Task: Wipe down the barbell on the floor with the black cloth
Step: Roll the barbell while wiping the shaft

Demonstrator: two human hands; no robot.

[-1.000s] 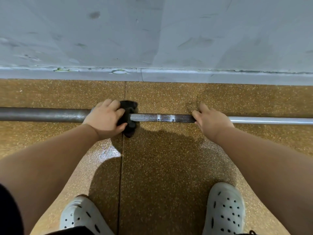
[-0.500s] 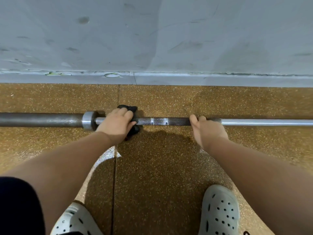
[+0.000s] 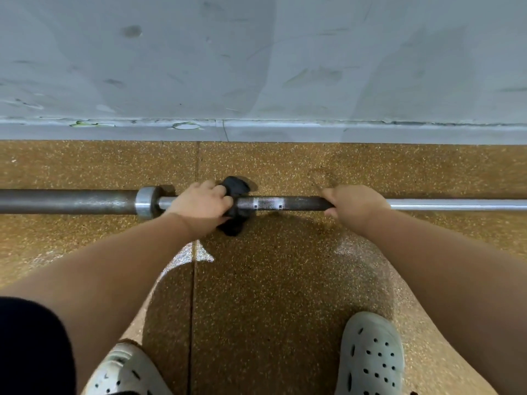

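speckled brown floor (image 3: 285, 280) meets a scuffed grey wall (image 3: 256, 67) along a pale skirting strip, and across it, running left to right, lies the barbell (image 3: 285, 203), parallel to the wall and well short of it. we look down on it from above. our left hand (image 3: 201, 205) is closed over the thin shaft just right of the steel collar (image 3: 146, 201), fingers curled tight around both the bar and the cloth (image 3: 236, 212), which is black and bunched round the shaft, spilling above and below it at the hand's right edge. our right hand (image 3: 355, 208) grips the bar farther right, fingers wrapped over the top and thumb tucked under, holding nothing but the metal. between the two hands the dark knurled stretch shows, with two small white marks. beyond the right hand the shaft turns bright and smooth; left of the collar it thickens into a dull sleeve. our pale perforated clogs, one left (image 3: 125, 372) and one right (image 3: 370, 354), stand on the floor near the bottom edge, with a seam in the flooring running between them.
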